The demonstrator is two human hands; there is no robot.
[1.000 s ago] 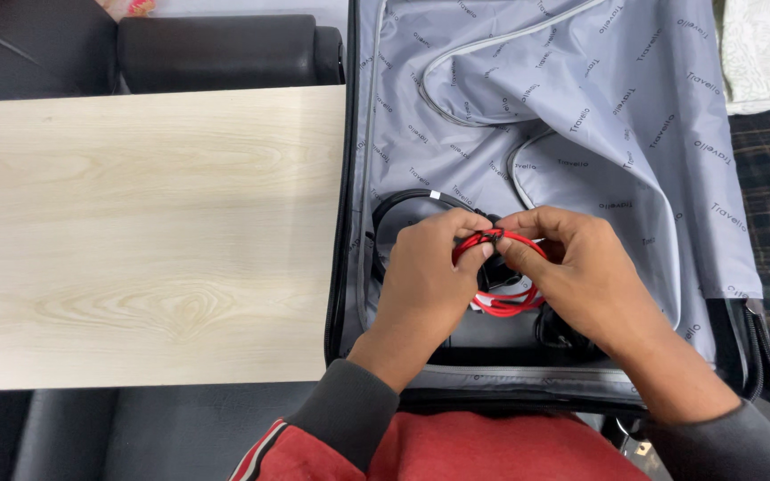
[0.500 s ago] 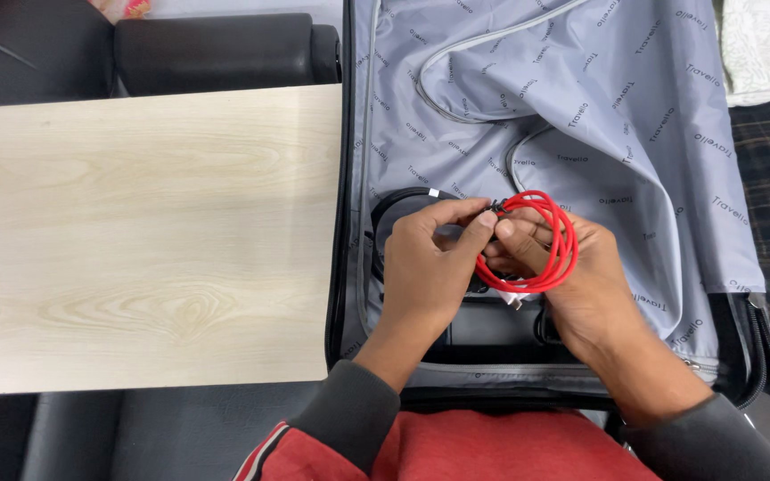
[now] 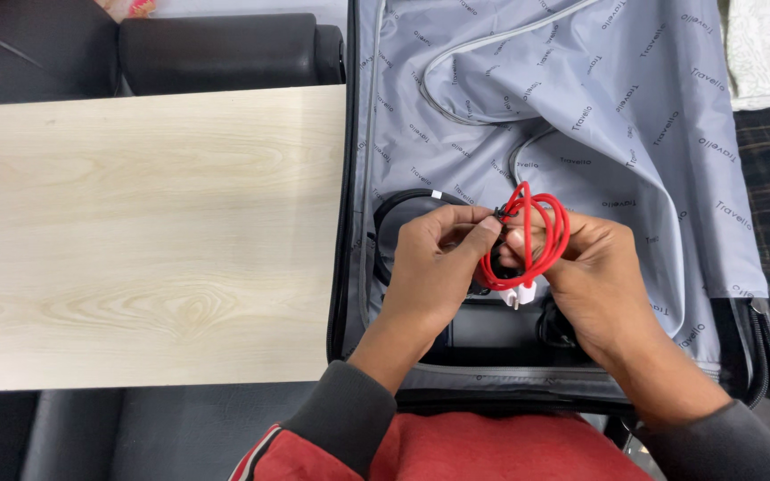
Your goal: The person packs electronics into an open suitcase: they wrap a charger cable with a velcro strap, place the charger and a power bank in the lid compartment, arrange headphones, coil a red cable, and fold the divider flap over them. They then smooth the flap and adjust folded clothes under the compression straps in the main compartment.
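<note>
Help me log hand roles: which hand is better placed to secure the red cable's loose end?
Probably the left hand: its fingertips already pinch at the top of the coiled red cable, while the right hand is occupied holding the coil.

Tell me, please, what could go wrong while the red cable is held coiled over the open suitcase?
The red cable is only pinched between the left hand and right hand, so its loops might spring apart. Its white plug dangles free and could snag on black items in the suitcase.
</note>
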